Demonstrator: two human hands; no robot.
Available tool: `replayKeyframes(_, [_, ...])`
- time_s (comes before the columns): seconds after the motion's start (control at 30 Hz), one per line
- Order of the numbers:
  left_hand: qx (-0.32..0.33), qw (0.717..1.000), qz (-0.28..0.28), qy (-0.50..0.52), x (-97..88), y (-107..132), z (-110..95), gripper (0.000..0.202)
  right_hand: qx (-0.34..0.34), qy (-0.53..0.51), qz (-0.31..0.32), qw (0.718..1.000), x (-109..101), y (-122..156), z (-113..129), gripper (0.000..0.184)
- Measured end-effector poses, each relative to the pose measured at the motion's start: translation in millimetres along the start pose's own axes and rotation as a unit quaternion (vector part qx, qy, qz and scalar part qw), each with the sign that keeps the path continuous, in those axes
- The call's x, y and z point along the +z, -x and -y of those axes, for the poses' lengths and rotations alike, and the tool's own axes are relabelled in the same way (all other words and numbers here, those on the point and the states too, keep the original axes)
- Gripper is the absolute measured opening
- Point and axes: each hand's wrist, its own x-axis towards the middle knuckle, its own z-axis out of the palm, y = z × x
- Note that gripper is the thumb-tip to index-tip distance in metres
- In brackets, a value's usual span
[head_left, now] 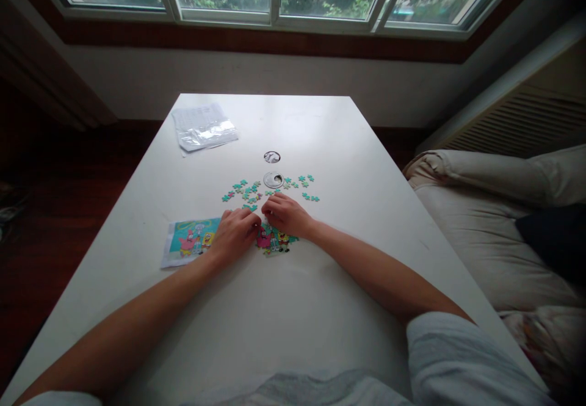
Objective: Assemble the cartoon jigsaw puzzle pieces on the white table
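Note:
A partly joined jigsaw puzzle (273,244) with colourful cartoon figures lies on the white table, just below my two hands. My left hand (235,230) is at its upper left edge, thumb and fingers pinched together. Above the puzzle, my right hand (286,215) has its fingers curled in, the tips close to the left ones. Whatever is between the fingertips of either hand is too small to make out. Under and beside the left hand is a picture sheet (187,239) with the same figures. Loose teal puzzle pieces (249,193) are scattered beyond the hands.
More loose pieces (310,197) lie to the right. Two round metal-rimmed fittings (273,179) are set in the tabletop. A clear plastic bag with paper (205,126) rests at the far left. A beige sofa (467,229) stands along the right side.

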Motion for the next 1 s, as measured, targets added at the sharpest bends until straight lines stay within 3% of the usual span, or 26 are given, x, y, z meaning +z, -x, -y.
replayKeyframes(0.2, [0.082,0.996,-0.001,-0.023,-5.1,7,6,0.018,0.070,-0.047,-0.069,0.994,-6,3,-13,0.017])
replayKeyframes(0.33, [0.085,0.996,-0.010,-0.007,-7.6,4,16,0.017,0.110,-0.052,-0.091,0.988,-8,4,-20,0.019])
replayKeyframes(0.67, [0.176,0.983,0.045,0.029,-13.8,-2,32,0.029,0.111,-0.057,-0.089,0.988,-11,2,-14,0.018])
replayKeyframes(1.0, [0.195,0.979,0.057,0.000,-15.6,-1,31,0.026,0.114,-0.053,-0.082,0.989,-8,3,-17,0.018])
